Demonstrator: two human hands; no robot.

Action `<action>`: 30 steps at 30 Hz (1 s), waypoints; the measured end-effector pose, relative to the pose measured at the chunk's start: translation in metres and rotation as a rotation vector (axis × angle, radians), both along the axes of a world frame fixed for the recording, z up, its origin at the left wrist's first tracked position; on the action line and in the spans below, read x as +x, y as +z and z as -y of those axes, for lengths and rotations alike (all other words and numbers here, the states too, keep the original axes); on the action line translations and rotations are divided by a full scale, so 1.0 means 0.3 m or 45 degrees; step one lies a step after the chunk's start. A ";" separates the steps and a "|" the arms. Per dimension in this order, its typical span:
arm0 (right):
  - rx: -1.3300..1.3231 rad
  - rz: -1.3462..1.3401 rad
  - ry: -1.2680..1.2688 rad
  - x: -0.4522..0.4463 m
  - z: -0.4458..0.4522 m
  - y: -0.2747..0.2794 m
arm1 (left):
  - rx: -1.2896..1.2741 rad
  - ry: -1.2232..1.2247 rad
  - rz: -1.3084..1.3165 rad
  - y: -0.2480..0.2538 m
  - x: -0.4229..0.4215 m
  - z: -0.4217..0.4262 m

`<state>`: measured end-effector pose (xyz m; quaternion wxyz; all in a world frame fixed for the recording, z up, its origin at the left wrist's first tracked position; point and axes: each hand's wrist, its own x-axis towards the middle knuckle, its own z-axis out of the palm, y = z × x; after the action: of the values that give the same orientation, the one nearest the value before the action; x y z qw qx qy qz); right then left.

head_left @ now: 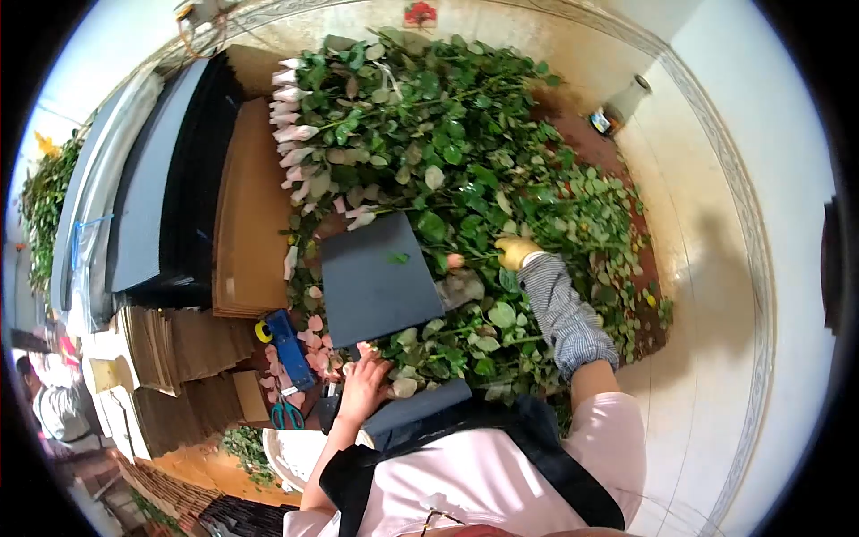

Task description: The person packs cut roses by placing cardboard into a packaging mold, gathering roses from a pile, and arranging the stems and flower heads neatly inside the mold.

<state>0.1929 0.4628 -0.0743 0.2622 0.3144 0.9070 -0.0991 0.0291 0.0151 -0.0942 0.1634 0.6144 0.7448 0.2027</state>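
The bare left hand, fingers half-bent just beside the flat dark-grey board, and the yellow-gloved right hand, curled among leafy green rose stems, are apart, their grip unclear.

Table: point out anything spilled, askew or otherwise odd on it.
Loose pink petals lie scattered on both sides of the blue dispenser, off any bloom, so they look spilled. The grey board lies askew among the greenery. Nothing looks plainly damaged.
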 end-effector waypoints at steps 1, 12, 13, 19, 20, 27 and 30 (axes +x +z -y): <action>-0.102 0.247 -0.119 -0.080 -0.060 0.047 | -0.016 0.000 0.016 0.001 0.000 0.001; 0.876 -0.958 0.474 -1.023 -0.187 0.346 | -0.128 -0.004 -0.049 0.013 -0.001 0.000; 0.658 -0.568 0.266 -1.103 -0.250 0.235 | -0.135 -0.026 -0.063 0.014 -0.005 -0.003; 0.146 -1.639 0.566 -0.897 0.140 0.266 | -0.058 -0.042 -0.094 0.053 -0.009 -0.003; -0.025 -1.438 0.614 -0.799 0.204 0.314 | -0.018 -0.030 -0.050 0.073 -0.013 -0.005; 0.218 -1.185 0.837 -0.197 0.372 0.574 | 0.493 0.588 1.427 0.300 -0.034 -0.006; 0.184 -1.108 0.854 -0.062 0.493 0.694 | 0.740 0.588 1.572 0.354 -0.028 -0.049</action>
<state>0.1744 0.3150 0.1338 -0.1418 -0.0447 0.9865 -0.0685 0.0206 0.0297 0.0120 0.3376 0.2332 0.5435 0.7323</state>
